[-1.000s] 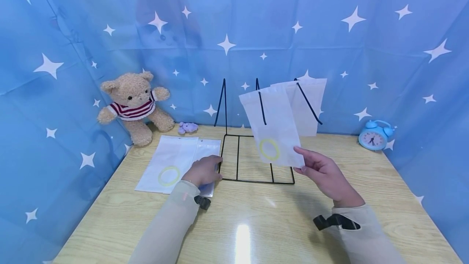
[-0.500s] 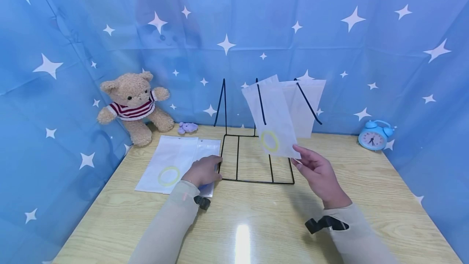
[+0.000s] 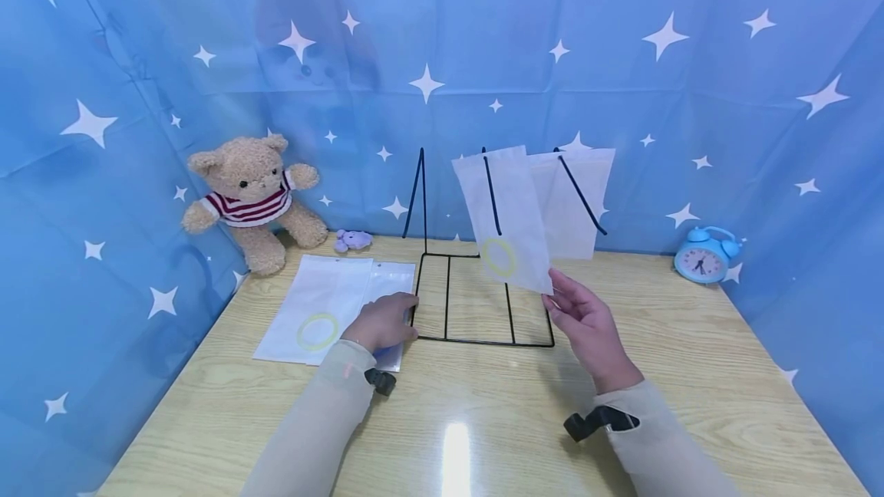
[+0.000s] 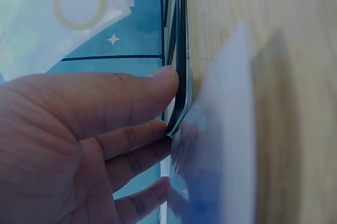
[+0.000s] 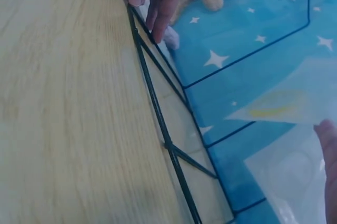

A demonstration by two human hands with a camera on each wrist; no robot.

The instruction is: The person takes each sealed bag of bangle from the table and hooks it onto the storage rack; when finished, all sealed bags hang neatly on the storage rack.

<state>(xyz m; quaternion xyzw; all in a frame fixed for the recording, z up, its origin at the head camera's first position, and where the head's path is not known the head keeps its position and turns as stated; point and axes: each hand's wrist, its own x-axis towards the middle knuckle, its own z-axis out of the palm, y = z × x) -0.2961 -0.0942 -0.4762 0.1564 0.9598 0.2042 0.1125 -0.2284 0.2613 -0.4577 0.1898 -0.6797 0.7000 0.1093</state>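
Observation:
My left hand [image 3: 381,322] grips the left side of the black wire rack [image 3: 447,297] on the table; in the left wrist view the thumb lies along the wire with fingers behind it. A white plastic bag with a yellow ring on it [image 3: 511,205] hangs tilted on the rack's middle prong, which passes in front of its face. My right hand [image 3: 587,328] pinches that bag's lower right corner. Another white bag [image 3: 573,205] hangs from the right prong. The left prong [image 3: 412,194] carries no bag. Beside my left hand lie flat bags [image 3: 331,282], one with a yellow ring.
A teddy bear [image 3: 249,182] in a striped shirt sits at the back left, near a small purple toy [image 3: 354,240]. At the back right stands a blue alarm clock [image 3: 704,255]. A starry blue curtain surrounds the wooden table [image 3: 483,405].
My right hand has moved left and slightly up with the bag's corner, and the bag has shifted further back along the middle prong. My left hand stays on the rack.

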